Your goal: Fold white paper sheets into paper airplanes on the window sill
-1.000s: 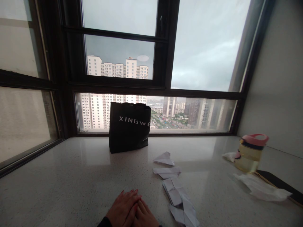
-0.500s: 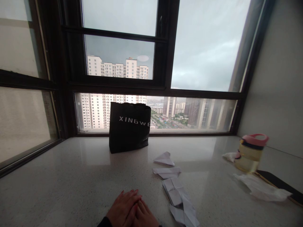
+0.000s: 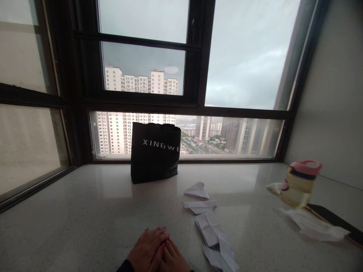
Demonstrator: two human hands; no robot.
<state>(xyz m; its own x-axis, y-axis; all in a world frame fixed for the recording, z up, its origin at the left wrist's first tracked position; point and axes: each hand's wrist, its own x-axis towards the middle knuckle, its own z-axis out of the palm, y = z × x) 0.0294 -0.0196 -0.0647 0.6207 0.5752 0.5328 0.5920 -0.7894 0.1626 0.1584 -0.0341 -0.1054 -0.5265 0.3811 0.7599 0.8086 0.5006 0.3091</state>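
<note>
My left hand [image 3: 148, 249] and my right hand [image 3: 175, 257] lie together on the pale speckled sill at the bottom of the view. The left hand's fingers rest flat, partly over the fingers of the right, and no object shows in either. Red polish is on the nails. Just right of the hands are several folded white papers: a pinwheel-like folded piece [image 3: 222, 257], a squarish folded paper [image 3: 209, 228], a narrow paper plane [image 3: 200, 206] and a pointed paper plane [image 3: 197, 190] farthest back.
A black bag [image 3: 155, 162] with white lettering stands by the window. To the right are a pink-lidded drink bottle [image 3: 299, 187], a crumpled tissue [image 3: 317, 226] and a dark phone-like slab [image 3: 330, 217] partly under it. Window frames and a white wall [image 3: 331, 102] bound the sill.
</note>
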